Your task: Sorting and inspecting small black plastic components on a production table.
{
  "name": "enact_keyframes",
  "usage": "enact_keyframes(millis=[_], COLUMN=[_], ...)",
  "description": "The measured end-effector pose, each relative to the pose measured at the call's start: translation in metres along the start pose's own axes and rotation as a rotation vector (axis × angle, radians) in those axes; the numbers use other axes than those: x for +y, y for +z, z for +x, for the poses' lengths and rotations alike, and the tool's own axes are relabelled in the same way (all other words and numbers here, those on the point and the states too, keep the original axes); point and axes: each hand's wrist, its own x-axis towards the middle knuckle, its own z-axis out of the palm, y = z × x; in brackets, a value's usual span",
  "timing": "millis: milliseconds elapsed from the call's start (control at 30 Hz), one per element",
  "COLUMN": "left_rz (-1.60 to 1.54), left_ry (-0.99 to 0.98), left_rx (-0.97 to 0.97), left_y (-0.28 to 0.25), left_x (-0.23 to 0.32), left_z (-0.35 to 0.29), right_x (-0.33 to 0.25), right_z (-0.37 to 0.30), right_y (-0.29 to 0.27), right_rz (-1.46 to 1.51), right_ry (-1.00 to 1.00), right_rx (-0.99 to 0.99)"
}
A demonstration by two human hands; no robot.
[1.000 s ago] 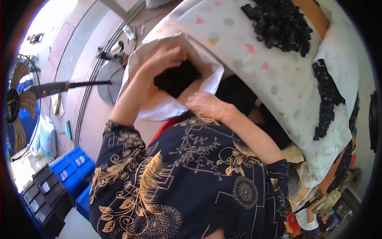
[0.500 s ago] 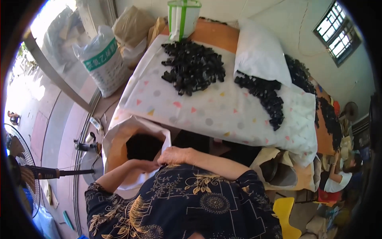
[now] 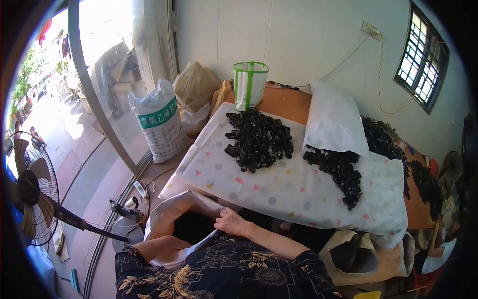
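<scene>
A large paper-lined sack (image 3: 158,215) stands upright at the table's near left edge, its mouth wide and its inside dark with contents I cannot make out. On the right side of its mouth my right hand (image 3: 230,222) is closed round the rim. My left hand (image 3: 180,244) lies at the near side of the same mouth, its fingers hidden by the sack's edge. Past the sack, a heap of small black plastic parts (image 3: 259,139) lies on the dotted tablecloth (image 3: 271,192). More black parts (image 3: 343,179) spill from a white sack (image 3: 334,119) on the right.
A white and green bag (image 3: 250,85) stands at the table's back. Left of the table is a full woven sack (image 3: 158,124). A fan (image 3: 37,187) stands far left. Another open paper sack (image 3: 356,251) sits at the near right. A person (image 3: 438,251) is at the far right edge.
My view has tilted up, so the table sits lower in it. My right hand has moved apart from my left, along the sack's rim.
</scene>
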Motion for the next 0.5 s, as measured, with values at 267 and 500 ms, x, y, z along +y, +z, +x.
enact_keyframes(millis=[267, 500], left_rz=[0.160, 0.266], left_ry=[0.022, 0.024], left_rx=[0.155, 0.294], left_y=[0.022, 0.014], left_x=[-0.018, -0.020], left_z=[-0.067, -0.087], right_x=[0.001, 0.004], right_z=[0.000, -0.004], right_y=[-0.009, -0.008], right_rz=[0.122, 0.229], right_ry=[-0.003, 0.063], right_rx=[-0.012, -0.130])
